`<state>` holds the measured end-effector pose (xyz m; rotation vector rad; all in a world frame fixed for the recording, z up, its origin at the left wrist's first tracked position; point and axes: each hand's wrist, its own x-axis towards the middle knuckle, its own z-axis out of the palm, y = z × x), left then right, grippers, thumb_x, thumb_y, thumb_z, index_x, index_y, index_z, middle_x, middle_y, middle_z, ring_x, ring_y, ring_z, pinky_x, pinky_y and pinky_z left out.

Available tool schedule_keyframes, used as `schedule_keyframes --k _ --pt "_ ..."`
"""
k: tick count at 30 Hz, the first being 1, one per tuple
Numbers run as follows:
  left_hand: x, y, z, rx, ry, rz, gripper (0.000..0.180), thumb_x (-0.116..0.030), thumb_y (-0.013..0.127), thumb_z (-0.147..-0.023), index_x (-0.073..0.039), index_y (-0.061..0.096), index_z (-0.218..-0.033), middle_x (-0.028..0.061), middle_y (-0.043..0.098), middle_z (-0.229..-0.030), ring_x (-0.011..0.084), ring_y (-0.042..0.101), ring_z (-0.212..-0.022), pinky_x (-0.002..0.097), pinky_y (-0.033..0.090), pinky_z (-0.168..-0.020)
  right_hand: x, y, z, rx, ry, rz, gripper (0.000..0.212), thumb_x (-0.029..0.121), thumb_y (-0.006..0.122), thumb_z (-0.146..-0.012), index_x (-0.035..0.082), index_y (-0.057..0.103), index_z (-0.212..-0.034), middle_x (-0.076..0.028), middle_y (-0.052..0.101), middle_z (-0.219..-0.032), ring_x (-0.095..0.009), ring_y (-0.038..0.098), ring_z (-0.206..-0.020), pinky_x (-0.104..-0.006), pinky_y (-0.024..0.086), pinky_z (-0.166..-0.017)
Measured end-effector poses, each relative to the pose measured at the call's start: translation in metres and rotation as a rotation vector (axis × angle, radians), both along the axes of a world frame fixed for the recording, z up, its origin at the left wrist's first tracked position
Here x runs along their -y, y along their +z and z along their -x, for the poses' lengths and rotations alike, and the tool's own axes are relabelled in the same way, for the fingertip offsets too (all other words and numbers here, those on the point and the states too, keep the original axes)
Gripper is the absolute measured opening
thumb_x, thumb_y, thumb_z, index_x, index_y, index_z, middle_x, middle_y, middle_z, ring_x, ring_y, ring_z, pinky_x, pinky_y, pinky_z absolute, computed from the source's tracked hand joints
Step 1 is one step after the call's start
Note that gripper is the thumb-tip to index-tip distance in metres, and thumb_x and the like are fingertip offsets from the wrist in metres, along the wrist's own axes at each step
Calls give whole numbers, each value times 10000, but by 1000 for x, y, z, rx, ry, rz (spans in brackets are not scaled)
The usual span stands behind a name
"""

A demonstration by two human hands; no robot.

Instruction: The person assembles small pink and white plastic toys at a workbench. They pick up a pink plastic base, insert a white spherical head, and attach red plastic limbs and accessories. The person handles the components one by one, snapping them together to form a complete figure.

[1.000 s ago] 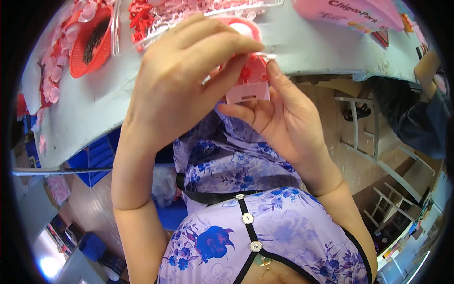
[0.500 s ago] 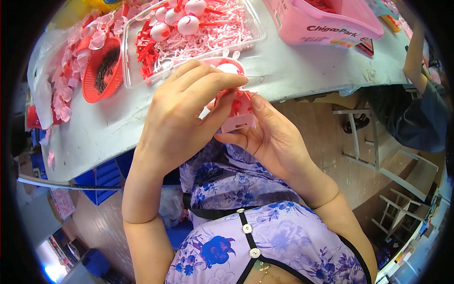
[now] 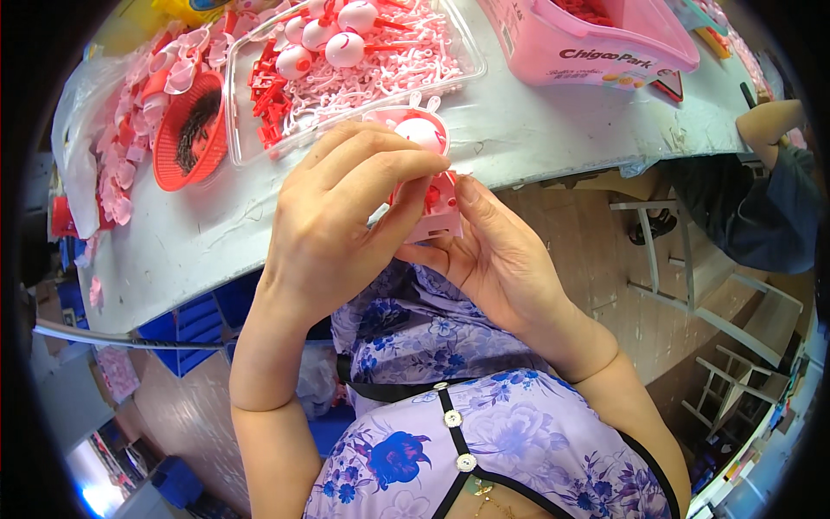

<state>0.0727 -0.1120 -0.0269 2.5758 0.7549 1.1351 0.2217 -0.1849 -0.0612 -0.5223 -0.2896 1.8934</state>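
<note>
Both hands are raised at the table's near edge, around a pink plastic toy housing (image 3: pixel 438 228). Its rounded top has two small ears, a white ball (image 3: pixel 420 132) sits inside it, and red parts show lower down. My left hand (image 3: pixel 324 216) is closed over the housing's left side, thumb and fingertips meeting at its middle and hiding much of it. From the right, my right hand (image 3: pixel 510 259) grips the lower body between thumb and fingers. Whether a small piece is pinched in the left fingertips cannot be seen.
Beyond my hands stands a clear plastic tray (image 3: pixel 471 69) of small pink and red parts and white balls. To its left are a red basket (image 3: pixel 164 164) of dark screws and heaped pink shells (image 3: pixel 117 173). A pink bin (image 3: pixel 596 52) stands at right. Another person's arm (image 3: pixel 769 125) rests at far right.
The left hand has shifted slightly right and the toy has tipped a little, showing more of its white ball. The other person's forearm at far right has lowered onto the table.
</note>
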Motion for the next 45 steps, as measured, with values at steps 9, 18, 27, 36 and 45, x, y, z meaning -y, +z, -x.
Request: schedule_keyframes --k 9,18,27,36,45 --pt "3 -6 0 35 3 -38 236 81 711 -657 -30 664 -860 83 668 -853 242 636 -819 324 507 -721 1 -1 3 -6 -30 19 331 291 426 -1002 53 402 -1230 -67 560 -1130 -134 579 -1044 -378 490 -942" --pt "12 -9 2 86 0 0 217 99 691 -693 -16 640 -870 121 671 -885 269 666 -871 332 534 -747 4 2 11 -9 -86 65 355 269 463 -992 62 376 -1266 -61 558 -1139 -133 575 -1040 -352 481 -921" --pt "19 -21 -1 124 38 -86 218 44 686 -671 10 627 -878 126 639 -896 281 654 -827 342 543 -702 5 -4 11 -35 -90 36 331 260 462 -993 71 386 -1254 -49 558 -1128 -118 571 -1013 -318 478 -893" --pt "31 -29 -11 223 175 -22 194 61 693 -703 8 629 -878 123 648 -905 279 658 -855 341 545 -729 7 -2 11 -36 -87 28 317 261 471 -991 84 380 -1238 -46 564 -1114 -112 563 -1025 -302 464 -891" --pt "36 -29 -11 239 193 19 190 69 684 -708 9 628 -879 131 650 -917 282 661 -855 338 548 -732 8 -3 12 -36 -90 13 319 255 479 -987 85 380 -1239 -42 567 -1094 -111 577 -1004 -291 474 -880"
